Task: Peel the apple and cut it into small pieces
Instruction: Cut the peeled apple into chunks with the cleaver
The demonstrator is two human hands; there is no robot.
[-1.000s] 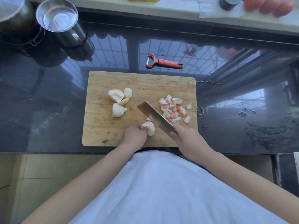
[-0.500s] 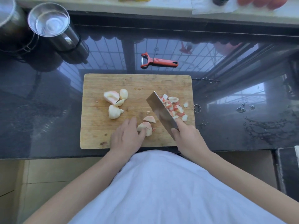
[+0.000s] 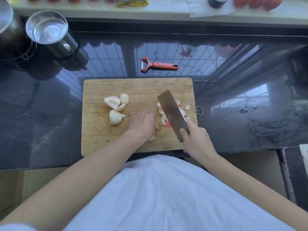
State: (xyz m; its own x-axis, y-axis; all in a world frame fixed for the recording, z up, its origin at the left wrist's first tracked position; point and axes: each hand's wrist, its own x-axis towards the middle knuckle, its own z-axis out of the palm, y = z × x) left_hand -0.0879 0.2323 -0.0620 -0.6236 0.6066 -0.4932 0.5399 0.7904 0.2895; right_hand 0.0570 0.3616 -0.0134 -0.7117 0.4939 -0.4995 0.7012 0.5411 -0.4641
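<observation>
A wooden cutting board point(image 3: 100, 139) lies on the dark counter. Three large peeled apple chunks point(image 3: 115, 107) sit on its left half. A pile of small pink-white apple pieces point(image 3: 164, 118) lies on its right half, partly hidden by the cleaver blade point(image 3: 171, 112). My right hand point(image 3: 196, 142) grips the cleaver handle, with the blade tilted over the pile. My left hand point(image 3: 143, 125) lies flat on the board just left of the pile, fingers straight and reaching towards it. An apple bit point(image 3: 152, 137) peeks out under its palm.
A red peeler point(image 3: 159, 65) lies on the counter behind the board. Two steel cups point(image 3: 47, 30) stand at the back left. Water drops point(image 3: 266, 130) spot the counter to the right. A sill point(image 3: 166, 10) with red fruit runs along the back.
My left hand has slid right over the cut piece, towards the pile. The cleaver has swung further over the small pieces, covering more of them.
</observation>
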